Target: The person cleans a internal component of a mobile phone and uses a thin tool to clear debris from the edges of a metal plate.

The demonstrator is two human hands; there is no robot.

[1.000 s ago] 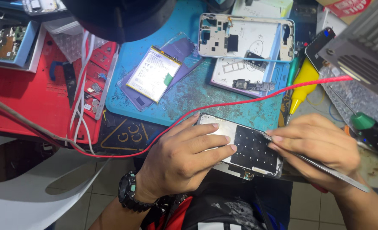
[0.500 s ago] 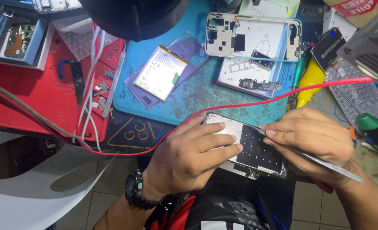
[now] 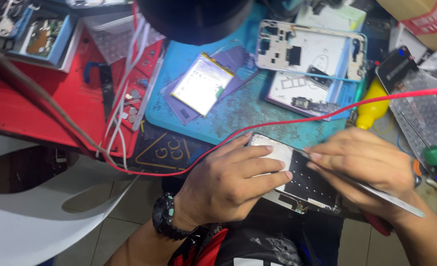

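An opened phone (image 3: 304, 180), back side up with a dark inner panel and a white strip, lies at the near edge of the blue work mat (image 3: 238, 116). My left hand (image 3: 230, 184) lies flat on its left part and holds it down. A black watch sits on that wrist. My right hand (image 3: 364, 170) grips thin metal tweezers (image 3: 376, 189), whose tip touches the phone's upper edge near the white strip. A red wire (image 3: 297, 120) runs across the mat above both hands.
A phone battery (image 3: 202, 83) rests on a purple cover on the mat. A white phone frame (image 3: 311, 49) and a second back plate (image 3: 304, 93) lie beyond. Also around: a red tray (image 3: 41, 106) on the left, a yellow bottle (image 3: 371, 106), a green-handled screwdriver (image 3: 435, 155), a white chair (image 3: 41, 216).
The view has shifted slightly. My right hand has moved the tweezers a little along the phone's upper edge. My left hand stays pressed on the phone.
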